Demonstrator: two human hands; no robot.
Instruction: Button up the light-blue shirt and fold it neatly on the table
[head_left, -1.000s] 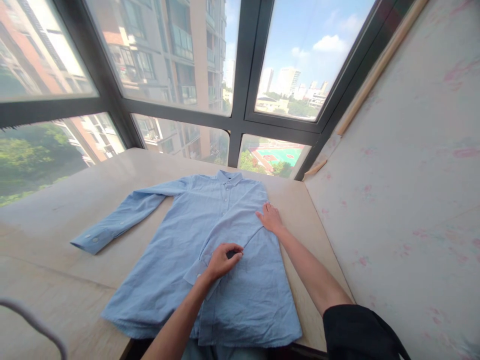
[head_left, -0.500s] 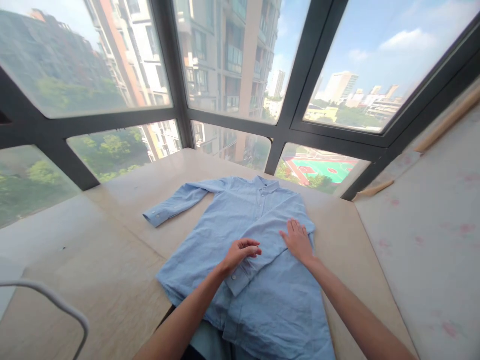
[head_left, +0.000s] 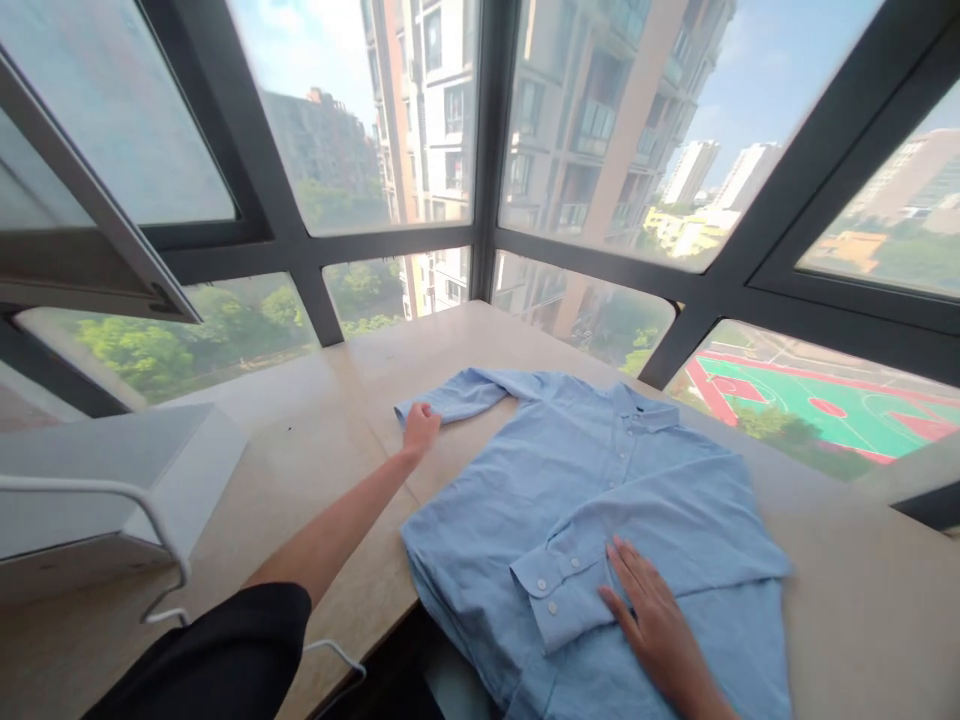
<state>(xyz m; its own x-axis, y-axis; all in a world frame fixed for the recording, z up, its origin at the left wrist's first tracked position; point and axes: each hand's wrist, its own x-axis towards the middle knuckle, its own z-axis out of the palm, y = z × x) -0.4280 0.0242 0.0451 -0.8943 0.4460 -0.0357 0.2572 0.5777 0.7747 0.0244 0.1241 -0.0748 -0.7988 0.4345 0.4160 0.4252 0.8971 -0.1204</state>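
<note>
A light-blue button-up shirt lies front side up on a pale wooden desk set against tall dark-framed windows, its collar pointing toward the glass. One sleeve is folded across the chest, with its buttoned cuff near the desk's front edge. The person's right hand lies open and flat, palm down, on the shirt front just beside that cuff, pinning the fabric.

The other sleeve stretches away to the side. The left hand reaches far out and touches its end; from here I cannot tell whether the fingers are pinching the cloth or only resting on it.

The shirt looks light, thin and limp, likely to slide and wrinkle on the smooth wood. The cuff ends and the shoulder seam seem the firmest places to grip, since the doubled cloth there holds its shape.

At the left edge stands a white box-like object with a white wire frame in front of it.
</note>
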